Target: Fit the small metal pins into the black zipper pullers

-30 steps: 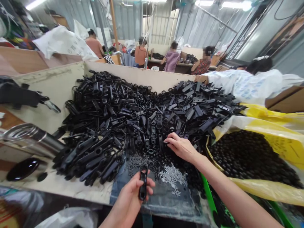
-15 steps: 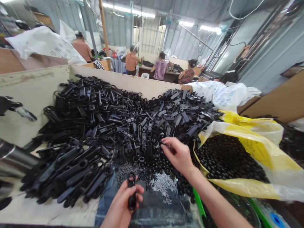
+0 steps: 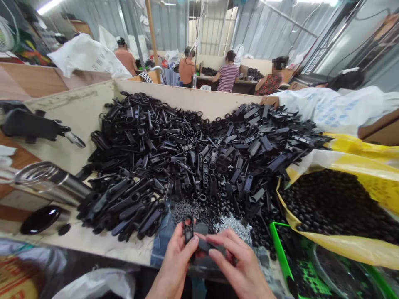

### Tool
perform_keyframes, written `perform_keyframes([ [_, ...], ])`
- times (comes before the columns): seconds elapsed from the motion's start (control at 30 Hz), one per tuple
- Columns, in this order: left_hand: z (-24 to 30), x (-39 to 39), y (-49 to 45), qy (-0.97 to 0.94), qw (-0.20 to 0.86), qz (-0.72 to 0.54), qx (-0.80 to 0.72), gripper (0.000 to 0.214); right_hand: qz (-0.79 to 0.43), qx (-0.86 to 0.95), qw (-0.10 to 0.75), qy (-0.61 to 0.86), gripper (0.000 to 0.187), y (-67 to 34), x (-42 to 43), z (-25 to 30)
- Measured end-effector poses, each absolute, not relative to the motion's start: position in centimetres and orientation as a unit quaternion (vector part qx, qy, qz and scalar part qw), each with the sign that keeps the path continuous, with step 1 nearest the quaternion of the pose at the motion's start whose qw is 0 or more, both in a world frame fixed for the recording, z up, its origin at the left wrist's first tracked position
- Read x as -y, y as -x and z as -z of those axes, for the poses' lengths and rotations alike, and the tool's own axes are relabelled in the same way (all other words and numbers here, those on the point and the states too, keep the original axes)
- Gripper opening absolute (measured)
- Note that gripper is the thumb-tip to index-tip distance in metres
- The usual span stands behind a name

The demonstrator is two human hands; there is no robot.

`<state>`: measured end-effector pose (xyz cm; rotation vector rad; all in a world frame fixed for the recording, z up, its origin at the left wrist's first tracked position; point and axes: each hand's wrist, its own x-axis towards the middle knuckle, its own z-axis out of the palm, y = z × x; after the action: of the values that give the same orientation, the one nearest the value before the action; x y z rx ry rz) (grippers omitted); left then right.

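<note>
My left hand [image 3: 174, 265] is closed round a black plastic handle piece [image 3: 188, 233], held upright near the table's front edge. Beside it, my right hand [image 3: 240, 268] pinches a second flat black piece [image 3: 209, 247] that meets the first one. Both hands hover over a patch of blue cloth [image 3: 162, 245] strewn with small silver pins [image 3: 233, 224] and tiny black rings. Behind them rises a large heap of black plastic handle parts [image 3: 187, 153].
A yellow bag of small black beads [image 3: 336, 203] lies at the right above a green crate [image 3: 280, 257]. A steel cylinder [image 3: 52, 182] and a black tool [image 3: 34, 126] sit at the left. Several people work at tables in the background.
My right hand has drawn back from the heap with a black piece and joined my left hand near the table edge. The left hand still holds its piece.
</note>
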<state>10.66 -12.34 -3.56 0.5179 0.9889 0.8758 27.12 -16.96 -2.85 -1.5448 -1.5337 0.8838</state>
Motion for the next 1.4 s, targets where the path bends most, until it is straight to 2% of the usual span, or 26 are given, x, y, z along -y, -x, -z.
perform_keyframes([
  [0.17,4.1,13.2,-10.8,-0.276,0.733,-0.405,-0.472,0.059,-0.413,0.466,0.408,0.667,0.032,-26.3,18.5,4.8],
  [0.37,4.5,14.0,-10.8,-0.197,0.764,-0.437,-0.431,0.052,-0.446,0.368,0.497,0.647,0.037,-24.5,19.4,5.9],
  [0.67,4.9,14.6,-12.0,-0.220,0.740,-0.484,-0.413,0.048,-0.417,0.392,0.516,0.638,0.033,-22.5,17.9,4.9],
  [0.87,5.9,14.7,-12.0,-0.216,0.750,-0.472,-0.410,0.040,-0.399,0.359,0.553,0.637,0.035,-21.2,17.8,5.3],
  [1.0,7.0,14.6,-11.4,-0.225,0.737,-0.457,-0.444,0.043,-0.406,0.387,0.525,0.640,0.032,-21.3,17.7,5.5],
  [1.17,6.7,14.3,-10.9,-0.250,0.735,-0.419,-0.471,0.049,-0.342,0.470,0.487,0.652,0.031,-22.4,17.3,4.9],
  [1.3,5.9,14.2,-10.9,-0.334,0.711,-0.386,-0.484,0.051,-0.431,0.397,0.471,0.659,0.036,-23.6,16.3,4.5],
  [1.4,5.5,14.2,-10.5,-0.414,0.706,-0.327,-0.473,0.061,-0.492,0.374,0.467,0.632,0.036,-24.2,15.4,3.9],
])
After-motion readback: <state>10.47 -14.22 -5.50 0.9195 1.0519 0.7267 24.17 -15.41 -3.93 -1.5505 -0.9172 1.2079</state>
